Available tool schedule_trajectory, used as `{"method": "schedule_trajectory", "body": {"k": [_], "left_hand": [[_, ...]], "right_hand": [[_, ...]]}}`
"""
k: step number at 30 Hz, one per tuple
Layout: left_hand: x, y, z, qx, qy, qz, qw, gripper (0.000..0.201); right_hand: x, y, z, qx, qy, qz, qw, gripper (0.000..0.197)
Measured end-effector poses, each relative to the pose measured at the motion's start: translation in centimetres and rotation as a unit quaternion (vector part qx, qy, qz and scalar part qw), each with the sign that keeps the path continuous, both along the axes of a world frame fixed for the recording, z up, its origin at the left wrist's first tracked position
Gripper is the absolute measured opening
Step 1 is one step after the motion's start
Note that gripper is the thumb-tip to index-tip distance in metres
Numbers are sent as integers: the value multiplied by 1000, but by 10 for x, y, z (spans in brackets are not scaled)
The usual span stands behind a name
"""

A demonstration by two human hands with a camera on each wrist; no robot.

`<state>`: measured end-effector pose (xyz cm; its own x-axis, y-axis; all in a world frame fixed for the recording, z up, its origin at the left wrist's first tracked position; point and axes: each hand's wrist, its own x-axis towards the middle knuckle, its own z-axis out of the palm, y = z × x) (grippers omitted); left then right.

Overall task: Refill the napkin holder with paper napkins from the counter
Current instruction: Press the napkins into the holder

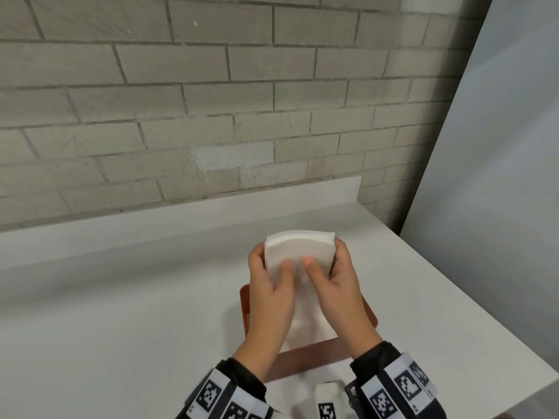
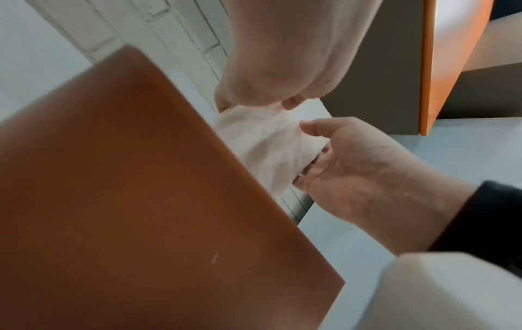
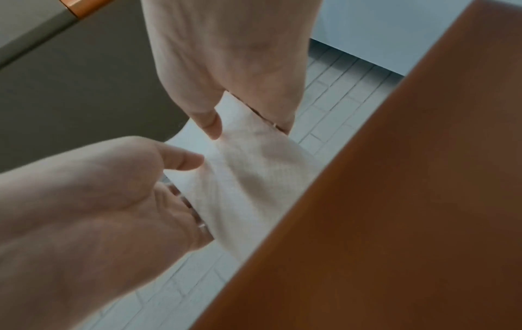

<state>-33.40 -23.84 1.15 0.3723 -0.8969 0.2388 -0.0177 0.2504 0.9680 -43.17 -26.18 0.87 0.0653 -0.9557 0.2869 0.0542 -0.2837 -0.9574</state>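
Observation:
A thick stack of white paper napkins (image 1: 299, 252) stands upright and slightly bowed. Its lower part sits inside the brown napkin holder (image 1: 244, 309) on the white counter. My left hand (image 1: 269, 267) grips the stack's left edge, thumb on the near face. My right hand (image 1: 329, 261) grips the right edge the same way. In the left wrist view my left hand (image 2: 259, 98) pinches the napkins (image 2: 262, 145) beside the holder's brown panel (image 2: 127, 178). In the right wrist view my right hand (image 3: 248, 116) holds the napkins (image 3: 248, 174) next to the panel (image 3: 395, 201).
The white counter (image 1: 121, 297) runs along a grey brick wall (image 1: 211, 101) with a low white upstand. A tall white panel (image 1: 499, 176) closes the right side, and the counter's edge falls away at the right front. An orange-edged cabinet (image 2: 429, 67) hangs overhead.

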Motion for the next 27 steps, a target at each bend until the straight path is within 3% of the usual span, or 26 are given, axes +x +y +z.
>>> {"method": "schedule_trajectory", "body": {"k": [3, 8, 12, 15, 17, 20, 23, 27], "left_hand": [[-2, 2, 1, 7, -6, -14, 1000, 30], [-6, 3, 11, -44, -4, 23, 999, 31], [-8, 1, 0, 27, -39, -12, 999, 37], [-3, 3, -3, 47, -75, -4, 996, 32], [0, 4, -1, 39, -85, 4, 996, 28], [0, 5, 2, 23, -66, -1, 998, 27], [0, 7, 4, 10, -69, -12, 997, 29], [3, 10, 1, 2, -81, -14, 997, 30]], "right_hand": [[-1, 1, 0, 0, 10, 24, 1000, 34], [-2, -2, 5, -43, -17, -28, 999, 33], [-1, -1, -6, -6, 36, -27, 999, 44], [-5, 0, -4, -50, 43, -70, 995, 49], [-9, -3, 3, -143, 104, -116, 977, 43], [-13, -7, 13, -270, 250, -159, 916, 21], [-16, -12, 21, -300, 346, -171, 872, 16], [-17, -14, 26, -303, 382, -157, 859, 20]]}}
